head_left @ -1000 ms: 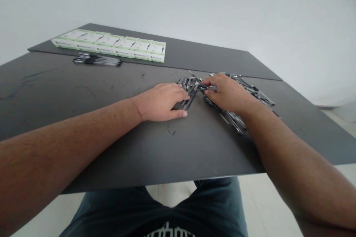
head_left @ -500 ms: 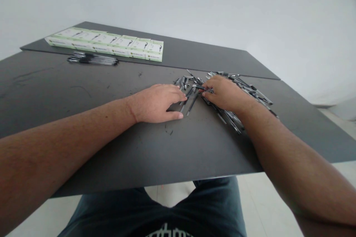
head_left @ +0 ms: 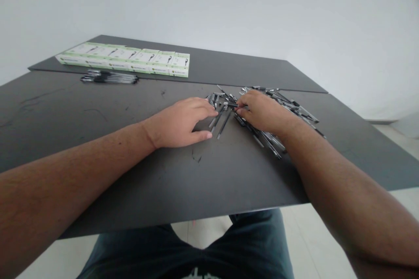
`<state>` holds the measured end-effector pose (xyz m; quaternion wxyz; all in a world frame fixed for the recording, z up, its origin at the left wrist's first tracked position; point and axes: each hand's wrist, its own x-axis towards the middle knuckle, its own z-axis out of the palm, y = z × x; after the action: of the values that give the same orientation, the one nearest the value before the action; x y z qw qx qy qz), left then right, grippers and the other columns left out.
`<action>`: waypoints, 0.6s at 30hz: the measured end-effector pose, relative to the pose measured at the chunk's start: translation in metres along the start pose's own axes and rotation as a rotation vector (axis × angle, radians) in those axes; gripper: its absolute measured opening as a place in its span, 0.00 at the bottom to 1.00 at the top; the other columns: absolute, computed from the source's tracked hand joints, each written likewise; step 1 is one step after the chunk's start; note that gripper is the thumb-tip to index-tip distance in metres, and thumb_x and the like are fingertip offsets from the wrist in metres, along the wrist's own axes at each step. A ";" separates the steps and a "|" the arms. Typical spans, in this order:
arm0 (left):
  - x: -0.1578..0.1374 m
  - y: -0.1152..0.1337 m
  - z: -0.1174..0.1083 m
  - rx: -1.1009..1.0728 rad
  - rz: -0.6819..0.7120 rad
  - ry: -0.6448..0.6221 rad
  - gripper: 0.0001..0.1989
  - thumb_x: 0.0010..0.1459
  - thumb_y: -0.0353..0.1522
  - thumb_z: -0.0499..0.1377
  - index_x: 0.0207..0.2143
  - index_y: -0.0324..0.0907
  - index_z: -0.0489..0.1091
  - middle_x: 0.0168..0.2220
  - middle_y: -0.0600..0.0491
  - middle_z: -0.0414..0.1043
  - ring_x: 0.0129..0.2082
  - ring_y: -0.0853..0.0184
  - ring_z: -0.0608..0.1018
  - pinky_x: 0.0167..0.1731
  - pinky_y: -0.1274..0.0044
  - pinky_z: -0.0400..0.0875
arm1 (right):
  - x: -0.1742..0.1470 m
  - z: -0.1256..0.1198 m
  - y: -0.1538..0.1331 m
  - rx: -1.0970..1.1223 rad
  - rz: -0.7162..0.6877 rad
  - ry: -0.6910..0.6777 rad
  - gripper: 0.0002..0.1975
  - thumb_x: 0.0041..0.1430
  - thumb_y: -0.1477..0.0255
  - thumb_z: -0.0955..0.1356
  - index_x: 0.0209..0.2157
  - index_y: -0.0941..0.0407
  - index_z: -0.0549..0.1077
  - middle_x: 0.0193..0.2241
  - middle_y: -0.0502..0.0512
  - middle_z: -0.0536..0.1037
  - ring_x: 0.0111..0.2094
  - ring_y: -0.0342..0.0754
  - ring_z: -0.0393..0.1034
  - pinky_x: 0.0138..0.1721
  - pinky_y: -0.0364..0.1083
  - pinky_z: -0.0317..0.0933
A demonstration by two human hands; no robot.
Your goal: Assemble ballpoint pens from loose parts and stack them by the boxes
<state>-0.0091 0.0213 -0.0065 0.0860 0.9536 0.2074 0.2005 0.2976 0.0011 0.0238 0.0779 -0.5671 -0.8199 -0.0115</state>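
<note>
My left hand rests low over the dark table, thumb and fingers apart, with its fingertips beside a few loose pens. Opposite it, my right hand has its thumb and index finger pinched at the end of a black pen, which points left. Under and around the right hand spreads a loose heap of clear-barrelled pens with black parts. Several short pen pieces or caps lie just past my left fingertips, partly covered by them.
Along the back left stands a row of white and green boxes with a pen printed on top. In front of it lies a neat bundle of pens. A seam crosses the grey table, whose front edge is near my lap.
The view has tilted up slightly, so the boxes and bundle sit lower in it. Both hands stay nearly in place, with the right fingers still at the black pen.
</note>
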 end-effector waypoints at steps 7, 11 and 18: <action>-0.002 -0.004 -0.009 -0.187 -0.375 0.268 0.20 0.67 0.42 0.66 0.55 0.42 0.80 0.50 0.44 0.88 0.49 0.55 0.88 0.55 0.63 0.84 | -0.009 -0.015 -0.023 0.168 0.092 0.130 0.08 0.76 0.66 0.68 0.44 0.53 0.80 0.39 0.60 0.86 0.38 0.57 0.77 0.44 0.51 0.66; 0.001 -0.006 -0.002 -0.487 -0.444 0.333 0.23 0.64 0.46 0.72 0.54 0.42 0.81 0.42 0.46 0.88 0.42 0.59 0.88 0.48 0.67 0.84 | -0.012 -0.013 -0.032 0.286 0.012 0.125 0.06 0.74 0.66 0.69 0.43 0.51 0.77 0.38 0.57 0.86 0.36 0.54 0.76 0.40 0.50 0.62; 0.007 0.012 -0.001 -0.840 -0.537 0.427 0.18 0.63 0.44 0.77 0.45 0.42 0.83 0.40 0.46 0.90 0.39 0.61 0.89 0.40 0.70 0.86 | -0.014 -0.011 -0.036 0.412 -0.004 0.009 0.02 0.74 0.70 0.69 0.42 0.50 0.74 0.36 0.53 0.89 0.37 0.53 0.80 0.39 0.48 0.63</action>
<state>0.0006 0.0138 -0.0003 0.4638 0.6888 0.3588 0.4262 0.2696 -0.0257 0.0353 0.1958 -0.5377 -0.8056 0.1537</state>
